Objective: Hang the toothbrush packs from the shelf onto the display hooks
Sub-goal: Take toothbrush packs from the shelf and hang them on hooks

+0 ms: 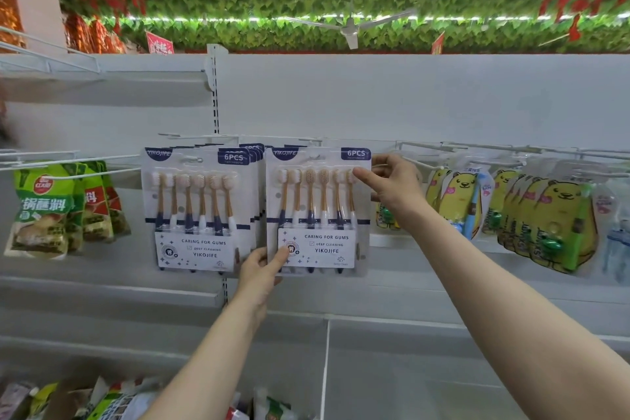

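Observation:
A white six-piece toothbrush pack (318, 211) hangs at a display hook (312, 140) in the middle of the shelf wall. My left hand (260, 269) pinches its lower left corner. My right hand (392, 181) pinches its upper right edge, thumb on the front. More packs hang behind it. To its left a stack of several identical toothbrush packs (199, 208) hangs on another hook (191, 136).
Green and red seasoning bags (64, 204) hang at the left. Yellow bear-shaped children's toothbrush packs (545, 215) hang on hooks at the right. Grey shelves (112, 290) run below. Loose packets (119, 399) lie at the bottom left.

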